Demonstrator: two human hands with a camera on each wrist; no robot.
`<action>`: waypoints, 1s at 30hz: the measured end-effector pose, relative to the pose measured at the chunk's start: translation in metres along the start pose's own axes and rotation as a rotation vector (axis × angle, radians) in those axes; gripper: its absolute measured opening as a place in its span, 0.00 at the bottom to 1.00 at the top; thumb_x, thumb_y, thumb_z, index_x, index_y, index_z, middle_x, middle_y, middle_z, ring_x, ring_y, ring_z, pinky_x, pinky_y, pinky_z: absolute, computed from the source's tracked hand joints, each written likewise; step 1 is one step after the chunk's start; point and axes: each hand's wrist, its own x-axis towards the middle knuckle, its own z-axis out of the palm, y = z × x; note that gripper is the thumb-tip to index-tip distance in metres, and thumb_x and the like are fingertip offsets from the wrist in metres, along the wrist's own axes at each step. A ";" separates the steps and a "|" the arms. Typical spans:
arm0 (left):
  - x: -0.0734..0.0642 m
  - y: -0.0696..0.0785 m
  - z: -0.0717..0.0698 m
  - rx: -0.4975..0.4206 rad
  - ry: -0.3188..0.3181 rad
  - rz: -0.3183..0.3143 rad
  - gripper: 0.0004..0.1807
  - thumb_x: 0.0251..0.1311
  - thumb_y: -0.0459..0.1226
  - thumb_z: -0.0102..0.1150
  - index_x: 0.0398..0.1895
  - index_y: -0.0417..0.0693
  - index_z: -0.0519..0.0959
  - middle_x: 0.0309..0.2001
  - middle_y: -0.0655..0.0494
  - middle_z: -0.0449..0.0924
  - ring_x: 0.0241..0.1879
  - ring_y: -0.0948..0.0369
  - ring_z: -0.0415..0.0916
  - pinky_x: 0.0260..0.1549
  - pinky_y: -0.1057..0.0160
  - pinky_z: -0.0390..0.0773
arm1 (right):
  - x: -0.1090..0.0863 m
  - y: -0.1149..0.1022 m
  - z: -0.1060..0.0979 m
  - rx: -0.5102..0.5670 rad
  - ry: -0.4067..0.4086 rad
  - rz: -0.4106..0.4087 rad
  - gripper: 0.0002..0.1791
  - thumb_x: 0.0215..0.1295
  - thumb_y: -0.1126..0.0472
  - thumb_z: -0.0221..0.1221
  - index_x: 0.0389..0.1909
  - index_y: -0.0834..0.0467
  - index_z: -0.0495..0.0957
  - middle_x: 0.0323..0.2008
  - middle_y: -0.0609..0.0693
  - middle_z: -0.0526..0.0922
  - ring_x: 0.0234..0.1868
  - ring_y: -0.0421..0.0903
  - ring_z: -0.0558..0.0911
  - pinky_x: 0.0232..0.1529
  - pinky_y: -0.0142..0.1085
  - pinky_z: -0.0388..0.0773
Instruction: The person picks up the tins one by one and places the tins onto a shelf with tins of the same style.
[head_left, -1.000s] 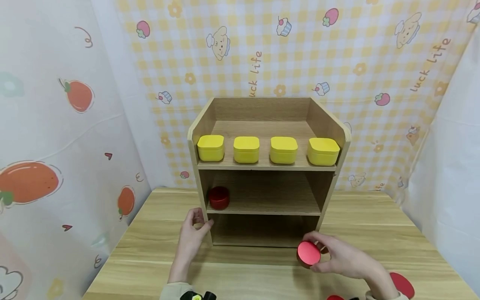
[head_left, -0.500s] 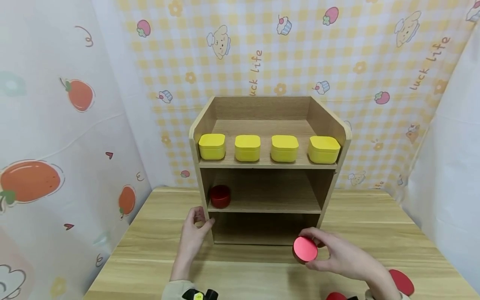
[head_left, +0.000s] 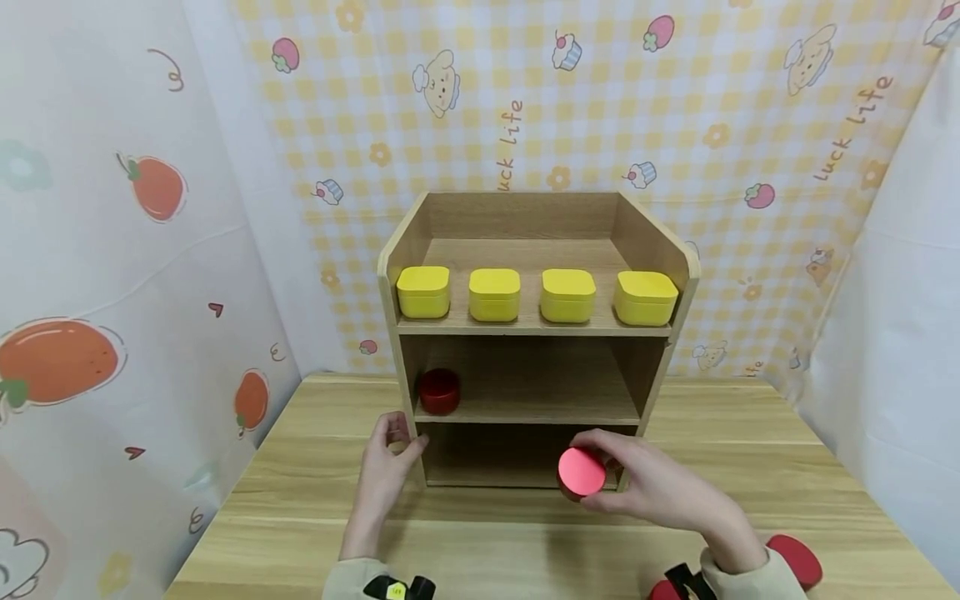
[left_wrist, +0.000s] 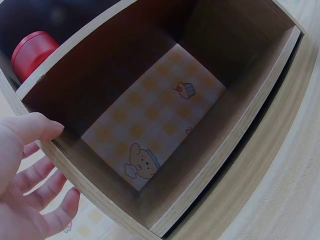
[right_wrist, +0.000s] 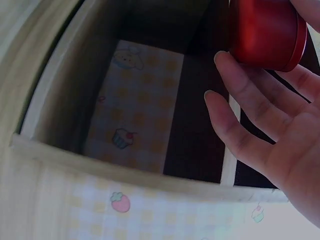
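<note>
My right hand [head_left: 648, 483] grips a round red tin [head_left: 581, 472] between thumb and fingers, its flat lid facing the head camera. It is held in front of the lower compartment of a small wooden shelf [head_left: 525, 328]. In the right wrist view the tin [right_wrist: 265, 32] shows a shiny side and a rim. My left hand [head_left: 386, 467] holds the left side panel, thumb at the inner edge and fingers outside, as the left wrist view shows with the hand [left_wrist: 25, 175]. A second red tin [head_left: 439, 392] stands at the left end of the middle shelf.
Several yellow lidded boxes, such as the rightmost box [head_left: 646, 298], line the top shelf. Two more red round things, one a red disc [head_left: 795, 560] and one partly hidden red tin [head_left: 663, 590], lie on the wooden table [head_left: 247, 500] near my right forearm. Patterned curtains [head_left: 495, 108] stand behind.
My right hand has carried the red tin left and slightly up, toward the lower compartment's opening. The left hand has stayed on the shelf's side panel.
</note>
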 end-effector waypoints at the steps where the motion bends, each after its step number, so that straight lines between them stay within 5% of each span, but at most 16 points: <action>1: -0.003 0.006 0.000 -0.001 -0.002 -0.003 0.20 0.59 0.29 0.64 0.53 0.37 0.70 0.47 0.44 0.72 0.49 0.52 0.69 0.38 0.69 0.76 | 0.003 -0.002 -0.001 0.005 -0.001 0.000 0.27 0.56 0.52 0.71 0.55 0.46 0.72 0.43 0.34 0.77 0.42 0.34 0.78 0.43 0.36 0.78; 7: -0.002 0.003 0.000 -0.004 -0.004 0.006 0.20 0.60 0.28 0.63 0.53 0.36 0.69 0.47 0.44 0.72 0.49 0.52 0.68 0.38 0.69 0.75 | 0.021 -0.010 -0.006 -0.010 -0.003 0.008 0.28 0.55 0.50 0.71 0.56 0.48 0.73 0.43 0.33 0.78 0.42 0.34 0.78 0.45 0.35 0.78; 16: 0.015 -0.032 0.002 -0.004 0.009 -0.004 0.22 0.59 0.33 0.66 0.55 0.43 0.70 0.49 0.48 0.72 0.50 0.57 0.68 0.41 0.69 0.75 | 0.049 -0.019 -0.012 0.024 -0.002 0.008 0.29 0.55 0.49 0.71 0.57 0.48 0.73 0.43 0.35 0.78 0.43 0.36 0.78 0.45 0.36 0.78; 30: 0.014 -0.032 0.003 0.004 0.012 0.010 0.21 0.60 0.33 0.66 0.54 0.43 0.70 0.49 0.48 0.72 0.50 0.56 0.68 0.41 0.68 0.75 | 0.092 -0.023 -0.006 0.031 0.009 0.041 0.28 0.57 0.45 0.68 0.57 0.50 0.73 0.41 0.37 0.79 0.41 0.36 0.78 0.45 0.40 0.77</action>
